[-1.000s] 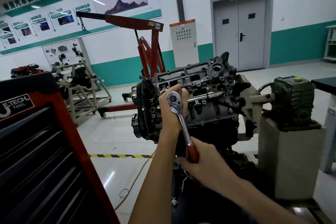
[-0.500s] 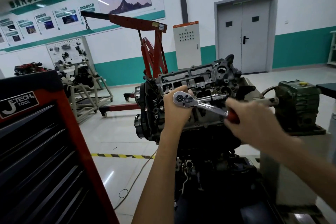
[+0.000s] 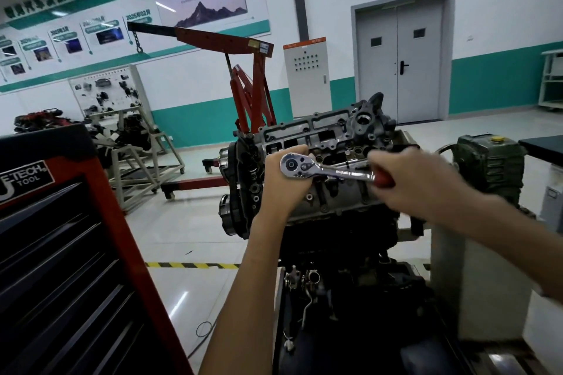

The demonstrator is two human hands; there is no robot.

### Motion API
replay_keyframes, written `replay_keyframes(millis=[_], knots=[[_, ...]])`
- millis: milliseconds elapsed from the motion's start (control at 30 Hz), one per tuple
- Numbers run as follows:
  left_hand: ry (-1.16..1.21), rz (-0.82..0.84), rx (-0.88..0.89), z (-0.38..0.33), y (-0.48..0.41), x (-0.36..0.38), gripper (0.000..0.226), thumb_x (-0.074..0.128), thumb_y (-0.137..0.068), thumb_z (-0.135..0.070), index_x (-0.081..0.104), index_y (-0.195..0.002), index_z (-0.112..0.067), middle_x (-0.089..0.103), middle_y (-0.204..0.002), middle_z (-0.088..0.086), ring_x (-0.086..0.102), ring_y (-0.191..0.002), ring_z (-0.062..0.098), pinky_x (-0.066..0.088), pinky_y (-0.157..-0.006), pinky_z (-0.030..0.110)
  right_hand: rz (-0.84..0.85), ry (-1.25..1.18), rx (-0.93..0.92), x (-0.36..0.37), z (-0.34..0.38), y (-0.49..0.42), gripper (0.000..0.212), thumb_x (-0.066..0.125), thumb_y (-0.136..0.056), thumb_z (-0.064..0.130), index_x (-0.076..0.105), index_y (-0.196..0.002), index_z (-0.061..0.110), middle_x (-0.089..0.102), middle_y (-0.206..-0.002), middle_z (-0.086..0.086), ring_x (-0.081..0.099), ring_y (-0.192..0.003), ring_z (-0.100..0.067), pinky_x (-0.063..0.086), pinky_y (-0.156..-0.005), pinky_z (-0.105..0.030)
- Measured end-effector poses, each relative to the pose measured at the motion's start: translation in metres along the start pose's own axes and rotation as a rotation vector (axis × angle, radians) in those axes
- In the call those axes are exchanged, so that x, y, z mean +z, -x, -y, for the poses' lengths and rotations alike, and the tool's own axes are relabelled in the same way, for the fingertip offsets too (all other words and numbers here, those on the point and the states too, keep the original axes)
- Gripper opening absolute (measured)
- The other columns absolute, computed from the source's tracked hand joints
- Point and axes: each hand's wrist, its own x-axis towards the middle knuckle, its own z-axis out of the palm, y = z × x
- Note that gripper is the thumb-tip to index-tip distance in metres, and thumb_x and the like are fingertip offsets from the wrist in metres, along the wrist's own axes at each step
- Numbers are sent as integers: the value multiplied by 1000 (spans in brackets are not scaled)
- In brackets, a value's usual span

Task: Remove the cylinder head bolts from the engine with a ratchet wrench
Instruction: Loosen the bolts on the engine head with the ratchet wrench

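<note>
We reach both arms forward to the engine (image 3: 335, 131). Our left hand (image 3: 280, 189), wrist bent upward, curls its fingers behind the head of the wrench (image 3: 327, 172) and grips it there. Our right hand (image 3: 426, 186), a little blurred, is clamped round the red handle. The one wrench lies almost level across the engine's near face, head to the left, handle to the right. Any bolt under its head is hidden. One engine stands in the middle, with one red hoist (image 3: 213, 36) far behind it and one tool chest (image 3: 61, 253) near left.
</note>
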Motion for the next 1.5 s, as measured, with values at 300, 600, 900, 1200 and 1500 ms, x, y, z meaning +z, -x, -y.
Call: replay_keyframes(millis=[300,600,900,1200,1500], knots=[[143,-151,-26,1,18,12,43,55,-93,2,34,-58,-13,29,-55,-14,25,-52,2,23,-51,15,129,-684,229,66,78,44,18,58,-81,20,43,-70,23,55,-60,-2,58,-51,-22,47,-51,-30],[2,73,47,5,8,-10,40,58,-85,-3,37,-59,-24,36,-57,-10,32,-54,4,29,-52,19,113,-68,61,20,20,17,9,52,-84,27,43,-84,29,46,-65,8,50,-56,-11,38,-54,-23],[74,-103,-57,8,11,9,36,59,-89,-2,46,-59,-17,39,-57,-11,36,-56,8,32,-54,22,11,-189,159,38,35,28,17,57,-84,27,41,-78,27,45,-62,8,53,-59,-16,44,-58,-27],[48,-53,7,1,11,6,45,55,-92,2,38,-55,-17,33,-50,-14,29,-50,1,26,-51,15,171,-575,179,55,57,34,24,61,-74,21,42,-61,26,52,-61,3,59,-58,-23,49,-56,-32],[52,-67,-30,3,15,3,41,55,-91,3,39,-55,-10,34,-57,8,30,-55,10,25,-53,25,-83,78,76,9,17,8,11,54,-85,25,44,-88,21,48,-62,6,56,-61,-18,49,-62,-32]])
